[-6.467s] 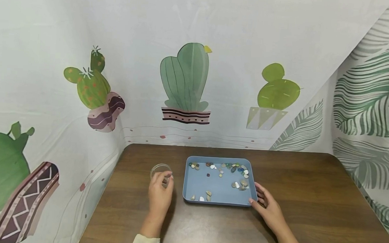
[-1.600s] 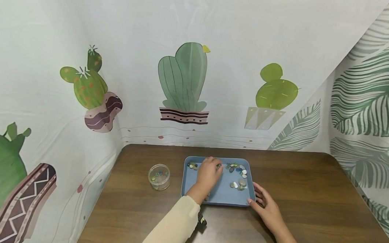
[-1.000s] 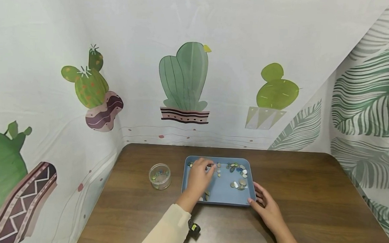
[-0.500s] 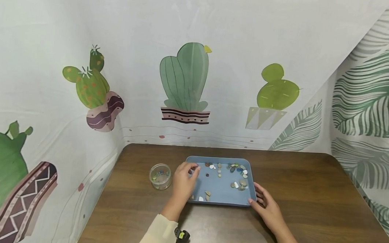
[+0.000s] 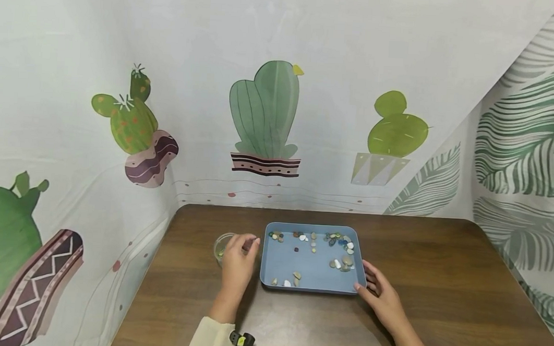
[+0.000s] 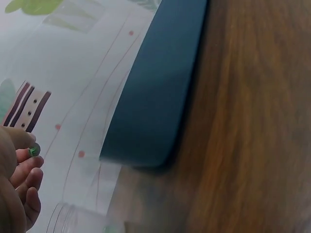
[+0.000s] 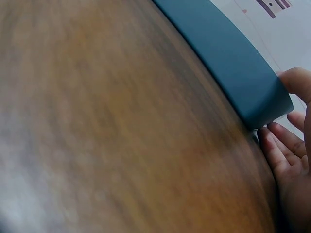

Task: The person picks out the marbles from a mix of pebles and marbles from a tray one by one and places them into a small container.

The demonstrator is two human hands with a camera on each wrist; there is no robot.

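My left hand (image 5: 238, 260) pinches a small glass marble with green in it (image 6: 34, 150) between thumb and fingertips. In the head view that hand is beside the right rim of a round clear jar (image 5: 217, 246), partly covering it. Green bits show inside the jar. To the right lies a shallow blue tray (image 5: 281, 262), with pebbles (image 5: 347, 260), white stones and coloured glass marbles (image 5: 343, 242) in loose groups. My right hand (image 5: 385, 299) holds the tray's near right corner, thumb on the rim, other fingers along the outer right side.
The tray and jar stand on a brown wooden table (image 5: 441, 275). Behind it hangs a white cloth (image 5: 323, 186) printed with cacti and leaves. A dark strap device (image 5: 242, 341) is on the left wrist.
My left hand has moved left out of the tray to the jar's side, carrying the marble. Stones it covered in the tray are visible again. The right hand stays at the corner.
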